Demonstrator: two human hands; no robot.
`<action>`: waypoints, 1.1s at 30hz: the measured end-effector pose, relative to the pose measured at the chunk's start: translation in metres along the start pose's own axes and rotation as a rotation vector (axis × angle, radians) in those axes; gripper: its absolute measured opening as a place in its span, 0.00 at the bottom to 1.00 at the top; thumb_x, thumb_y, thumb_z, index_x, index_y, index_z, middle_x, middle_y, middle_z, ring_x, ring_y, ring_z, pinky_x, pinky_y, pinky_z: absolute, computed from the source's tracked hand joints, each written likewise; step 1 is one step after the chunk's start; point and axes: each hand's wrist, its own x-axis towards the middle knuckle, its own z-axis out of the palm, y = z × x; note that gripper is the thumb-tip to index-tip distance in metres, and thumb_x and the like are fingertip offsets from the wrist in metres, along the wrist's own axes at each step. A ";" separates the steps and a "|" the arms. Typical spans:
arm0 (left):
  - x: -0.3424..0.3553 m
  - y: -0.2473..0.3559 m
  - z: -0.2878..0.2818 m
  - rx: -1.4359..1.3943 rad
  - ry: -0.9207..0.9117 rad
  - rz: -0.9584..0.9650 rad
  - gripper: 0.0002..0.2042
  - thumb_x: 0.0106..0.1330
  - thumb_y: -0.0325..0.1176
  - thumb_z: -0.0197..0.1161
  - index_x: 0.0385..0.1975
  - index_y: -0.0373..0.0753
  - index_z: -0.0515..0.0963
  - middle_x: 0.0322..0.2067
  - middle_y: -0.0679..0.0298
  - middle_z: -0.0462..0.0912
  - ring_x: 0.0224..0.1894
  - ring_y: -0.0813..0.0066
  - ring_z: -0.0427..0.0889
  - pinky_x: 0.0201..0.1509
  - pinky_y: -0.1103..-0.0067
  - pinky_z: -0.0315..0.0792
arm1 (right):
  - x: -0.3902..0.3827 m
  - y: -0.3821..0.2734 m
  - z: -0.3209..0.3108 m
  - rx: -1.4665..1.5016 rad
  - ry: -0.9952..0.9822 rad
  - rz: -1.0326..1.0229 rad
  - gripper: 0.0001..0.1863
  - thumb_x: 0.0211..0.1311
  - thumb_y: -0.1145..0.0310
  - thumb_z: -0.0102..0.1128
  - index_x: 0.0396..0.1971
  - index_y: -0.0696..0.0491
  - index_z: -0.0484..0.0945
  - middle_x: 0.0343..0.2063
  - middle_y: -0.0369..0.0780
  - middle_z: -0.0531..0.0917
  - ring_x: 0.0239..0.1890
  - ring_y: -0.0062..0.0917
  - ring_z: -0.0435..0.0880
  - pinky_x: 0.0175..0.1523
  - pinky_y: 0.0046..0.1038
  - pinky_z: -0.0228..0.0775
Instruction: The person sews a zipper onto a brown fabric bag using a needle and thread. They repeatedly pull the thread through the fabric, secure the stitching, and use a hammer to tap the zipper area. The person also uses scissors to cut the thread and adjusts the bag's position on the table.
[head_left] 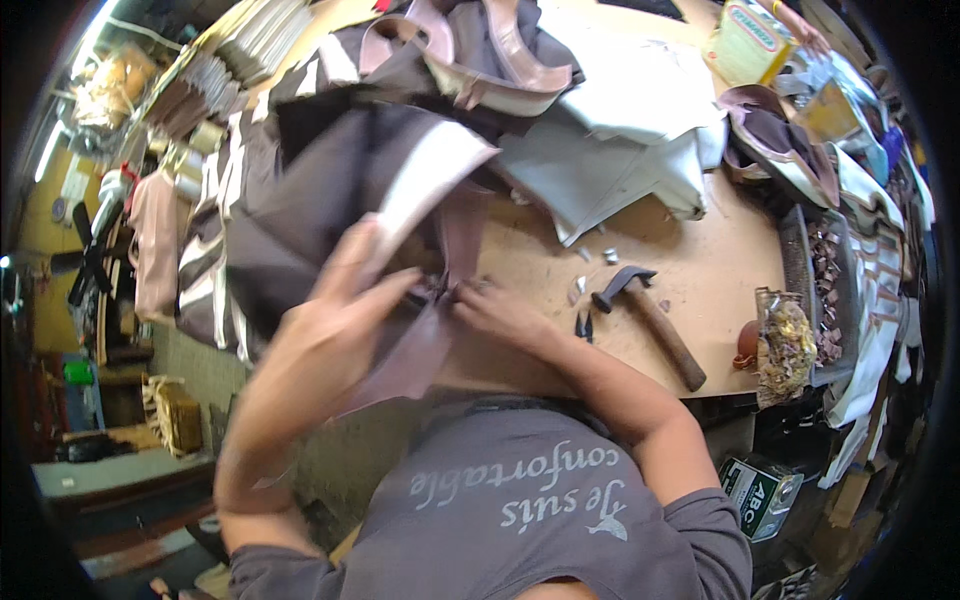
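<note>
the left hand (pixel 345 300) is raised over the near left part of the wooden workbench (pixel 700 270), fingers curled narrow and pinching a dark brown fabric piece (pixel 320 190) with a pale cream band along one edge. the right hand (pixel 500 310) lies just to its right, low against the bench, its fingers closed narrow on the same material where a mauve strip (pixel 420 350) hangs down toward the near edge. the two hands nearly touch at that pinch point.

the fabric piece is large, creased and folded over itself, matte dark brown with the lighter band running diagonally from the middle toward the far right. it spreads from the hands out to the far left, covering that side of the bench, and is partly blurred.

right of the hands a hammer (pixel 655 320) with a dark head and brown wooden handle lies flat on bare wood, handle pointing near right. small pale scraps lie just beyond its head. farther away sits a heap of grey-white sheet material (pixel 610 150), and beyond that pinkish straps (pixel 500 60). at the right edge stands a dark tray (pixel 795 250) of small brown pieces, with a clear bag (pixel 785 345) of yellowish bits near it.
</note>
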 end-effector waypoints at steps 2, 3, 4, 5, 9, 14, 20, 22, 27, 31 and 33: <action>0.008 -0.033 0.087 -0.286 -0.077 -0.118 0.19 0.54 0.19 0.49 0.47 0.33 0.73 0.57 0.44 0.62 0.53 0.47 0.70 0.56 0.67 0.66 | -0.021 -0.008 -0.017 0.009 0.157 0.051 0.14 0.48 0.67 0.52 0.37 0.54 0.74 0.41 0.41 0.74 0.48 0.32 0.73 0.55 0.37 0.62; 0.009 -0.047 0.129 -0.327 -0.042 -0.102 0.17 0.55 0.21 0.50 0.47 0.35 0.73 0.56 0.44 0.63 0.50 0.47 0.72 0.54 0.67 0.68 | -0.030 -0.012 -0.037 0.014 0.143 0.133 0.14 0.47 0.69 0.53 0.37 0.54 0.74 0.41 0.41 0.74 0.48 0.32 0.73 0.55 0.37 0.61; 0.009 -0.045 0.154 -0.363 -0.112 -0.177 0.15 0.56 0.24 0.53 0.45 0.37 0.74 0.56 0.48 0.65 0.49 0.49 0.73 0.53 0.67 0.69 | -0.040 -0.015 -0.059 0.008 0.124 0.219 0.14 0.46 0.70 0.53 0.36 0.54 0.74 0.40 0.41 0.74 0.48 0.33 0.73 0.55 0.36 0.61; 0.010 -0.041 0.168 -0.397 -0.178 -0.248 0.14 0.57 0.27 0.55 0.44 0.40 0.75 0.55 0.51 0.67 0.49 0.51 0.74 0.51 0.67 0.70 | -0.058 -0.014 -0.077 -0.023 0.106 0.350 0.14 0.45 0.73 0.55 0.36 0.54 0.75 0.43 0.42 0.74 0.49 0.34 0.72 0.54 0.37 0.61; 0.015 -0.044 0.181 -0.391 -0.059 -0.272 0.08 0.56 0.32 0.58 0.36 0.42 0.76 0.50 0.61 0.71 0.46 0.57 0.75 0.50 0.68 0.69 | -0.133 0.003 -0.117 -0.222 -0.040 0.882 0.18 0.46 0.70 0.61 0.40 0.55 0.71 0.38 0.43 0.75 0.42 0.38 0.74 0.47 0.37 0.64; 0.024 -0.055 0.190 -0.407 -0.013 -0.232 0.11 0.52 0.30 0.62 0.36 0.42 0.74 0.49 0.59 0.68 0.45 0.56 0.74 0.50 0.69 0.68 | -0.160 0.031 -0.121 0.007 -0.202 1.087 0.19 0.48 0.67 0.62 0.41 0.55 0.69 0.36 0.47 0.76 0.37 0.43 0.76 0.41 0.39 0.68; 0.033 -0.066 0.190 -0.577 -0.016 -0.344 0.26 0.45 0.27 0.67 0.47 0.45 0.70 0.49 0.55 0.66 0.48 0.53 0.72 0.51 0.70 0.68 | -0.078 0.003 -0.112 0.323 0.006 0.896 0.18 0.53 0.69 0.58 0.45 0.52 0.68 0.33 0.47 0.78 0.34 0.44 0.78 0.33 0.38 0.71; 0.033 -0.064 0.186 -0.613 -0.040 -0.365 0.27 0.45 0.26 0.67 0.49 0.45 0.69 0.48 0.55 0.66 0.48 0.53 0.72 0.52 0.70 0.68 | -0.047 -0.002 -0.108 0.208 -0.062 0.764 0.17 0.54 0.70 0.57 0.45 0.51 0.68 0.31 0.45 0.77 0.32 0.43 0.78 0.31 0.39 0.70; 0.034 -0.059 0.191 -0.608 -0.011 -0.365 0.28 0.45 0.24 0.66 0.50 0.44 0.68 0.48 0.55 0.65 0.49 0.53 0.71 0.52 0.69 0.68 | -0.027 0.007 -0.073 -0.037 0.086 0.533 0.15 0.57 0.71 0.50 0.46 0.49 0.70 0.24 0.40 0.71 0.22 0.33 0.77 0.25 0.34 0.71; 0.027 -0.059 0.194 -0.578 0.034 -0.368 0.26 0.46 0.24 0.66 0.49 0.43 0.69 0.50 0.54 0.65 0.49 0.52 0.71 0.51 0.68 0.68 | -0.015 -0.002 -0.096 -0.027 -0.203 0.516 0.12 0.55 0.70 0.55 0.40 0.53 0.70 0.25 0.41 0.72 0.25 0.36 0.76 0.26 0.35 0.69; 0.025 -0.058 0.196 -0.574 0.070 -0.353 0.26 0.46 0.24 0.66 0.49 0.44 0.69 0.50 0.53 0.65 0.49 0.52 0.71 0.51 0.68 0.68 | -0.029 -0.015 -0.083 0.008 -0.125 0.511 0.12 0.55 0.70 0.54 0.40 0.52 0.70 0.24 0.41 0.72 0.24 0.33 0.76 0.25 0.34 0.69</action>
